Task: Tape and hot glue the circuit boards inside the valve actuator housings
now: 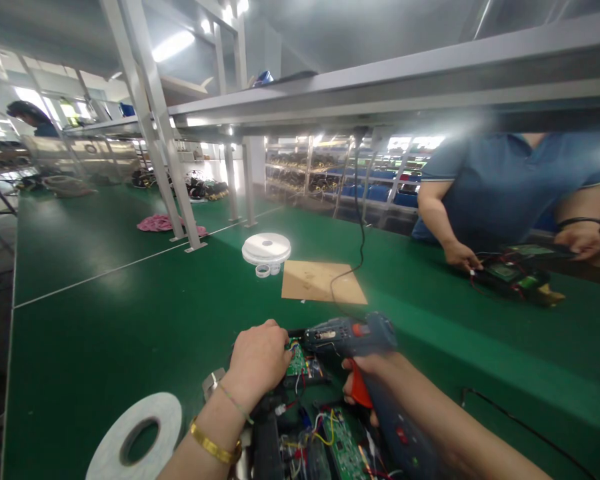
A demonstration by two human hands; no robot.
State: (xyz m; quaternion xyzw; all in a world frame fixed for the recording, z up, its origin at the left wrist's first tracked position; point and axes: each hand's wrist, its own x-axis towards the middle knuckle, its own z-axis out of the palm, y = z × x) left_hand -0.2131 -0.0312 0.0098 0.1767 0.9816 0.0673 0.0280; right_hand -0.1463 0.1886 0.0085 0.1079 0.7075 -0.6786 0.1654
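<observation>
My right hand (pixel 375 377) is wrapped round the handle of a blue glue gun (pixel 353 337), a finger on its orange trigger. Its nozzle points left at a small green circuit board (pixel 296 360) with coloured wires. My left hand (pixel 260 357), a gold bangle on its wrist, is closed and presses on that board's left edge. Below, a black assembly holding a second green board (pixel 341 448) and yellow and red wires lies on the green table (pixel 105 313).
A large roll of white tape (pixel 137 437) lies at bottom left. Behind are smaller white tape rolls (pixel 266 250), a brown cardboard sheet (pixel 323 281) and the gun's black cable (pixel 361 227). Across the table a person in a blue shirt (pixel 505 180) handles another board. Metal shelf posts (pixel 175 167) stand at the left.
</observation>
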